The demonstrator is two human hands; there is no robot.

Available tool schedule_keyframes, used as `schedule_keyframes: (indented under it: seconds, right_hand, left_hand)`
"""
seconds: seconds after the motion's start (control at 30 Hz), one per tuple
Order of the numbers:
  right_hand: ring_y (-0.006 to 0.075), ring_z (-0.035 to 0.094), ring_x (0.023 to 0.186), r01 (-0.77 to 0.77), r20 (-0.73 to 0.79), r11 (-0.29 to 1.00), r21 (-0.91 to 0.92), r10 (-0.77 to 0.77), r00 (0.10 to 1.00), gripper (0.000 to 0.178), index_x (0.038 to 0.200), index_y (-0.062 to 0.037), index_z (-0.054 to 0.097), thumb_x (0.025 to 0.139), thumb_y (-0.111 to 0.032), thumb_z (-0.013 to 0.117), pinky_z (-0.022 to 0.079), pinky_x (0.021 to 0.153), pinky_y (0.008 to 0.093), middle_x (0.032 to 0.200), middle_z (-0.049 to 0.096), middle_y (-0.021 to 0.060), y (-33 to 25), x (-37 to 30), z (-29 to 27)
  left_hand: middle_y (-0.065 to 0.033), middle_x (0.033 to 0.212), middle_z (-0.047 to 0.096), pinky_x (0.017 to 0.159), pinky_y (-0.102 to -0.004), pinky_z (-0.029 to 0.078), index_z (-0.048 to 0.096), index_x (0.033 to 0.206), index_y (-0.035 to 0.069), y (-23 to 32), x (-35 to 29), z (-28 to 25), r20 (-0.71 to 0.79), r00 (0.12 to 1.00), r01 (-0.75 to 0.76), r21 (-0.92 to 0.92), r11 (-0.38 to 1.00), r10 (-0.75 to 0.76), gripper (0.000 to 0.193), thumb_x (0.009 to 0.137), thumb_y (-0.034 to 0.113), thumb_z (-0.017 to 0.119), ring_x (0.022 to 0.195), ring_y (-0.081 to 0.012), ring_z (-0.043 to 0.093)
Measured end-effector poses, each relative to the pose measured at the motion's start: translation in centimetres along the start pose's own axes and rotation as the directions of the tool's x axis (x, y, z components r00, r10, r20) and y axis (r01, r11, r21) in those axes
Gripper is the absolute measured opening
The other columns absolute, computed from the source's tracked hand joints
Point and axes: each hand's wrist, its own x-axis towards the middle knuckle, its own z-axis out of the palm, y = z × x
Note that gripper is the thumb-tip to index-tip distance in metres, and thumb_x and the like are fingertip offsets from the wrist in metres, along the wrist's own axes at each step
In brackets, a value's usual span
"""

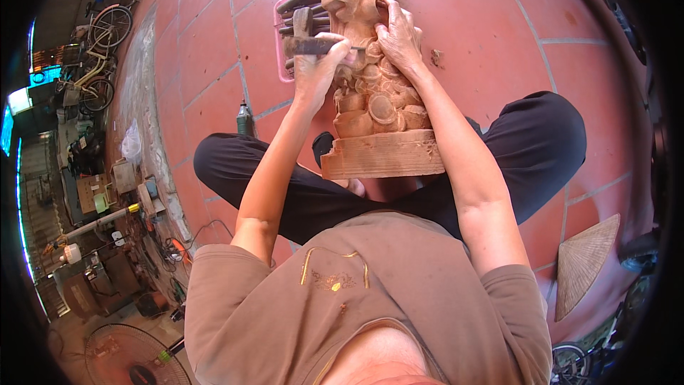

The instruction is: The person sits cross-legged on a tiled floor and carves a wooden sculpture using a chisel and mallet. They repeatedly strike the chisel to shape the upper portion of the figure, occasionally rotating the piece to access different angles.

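Wooden carving (pixel 381 110) sits in front of the seated person, between the folded legs; plain base (pixel 385 155) nearest the body, top running out of view. Standing or leaning back: cannot tell from this angle.

Progress, judged by surface: drapery folds on the upper part cut in, rounded and disc-like forms lower down already shaped. Base left mostly flat, rough patch near its right end. Overall form looks well advanced; finer cutting and smoothing probably remain. No paint or gloss visible. A wood chip (pixel 437 58) lies on the tiled floor (pixel 474 21), right of the piece.

Left hand (pixel 320 64): closed round a dark tool (pixel 313 45), its narrow end pointing at the carving's left side. Wooden piece (pixel 303 21) stands up beside it; whether joined to the tool, cannot tell. Left forearm reaches up and inward, elbow bent.

Right hand (pixel 400 37): laid against the carving's right side, fingers curled at its edge, thumb inward; anything under the palm is hidden. Right arm straighter, slanting in past the base.

Pink tray (pixel 280 64) of dark tools (pixel 299 1) just beyond the left hand.
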Motion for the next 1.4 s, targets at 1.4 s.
schedule_keyframes:
  seconds: [1.4]
  right_hand:
    - [0.0281, 0.053, 0.128, -0.004, 0.003, 1.000, 0.013, 0.004, 1.000, 0.054, 0.139, -0.0179, 0.050, 0.086, -0.012, 0.058, 0.042, 0.106, 0.0446, 0.133, 0.063, 0.0060, -0.2, 0.2, -0.1]
  left_hand:
    - [-0.0004, 0.081, 0.066, 0.070, -0.0249, 0.050, 0.068, 0.087, 0.002, 1.4, -0.4, -0.4, 0.101, 0.973, -0.232, 0.467, 0.853, 0.209, 0.008, 0.085, 0.005, 0.074, 0.074, -0.0066, 0.060]
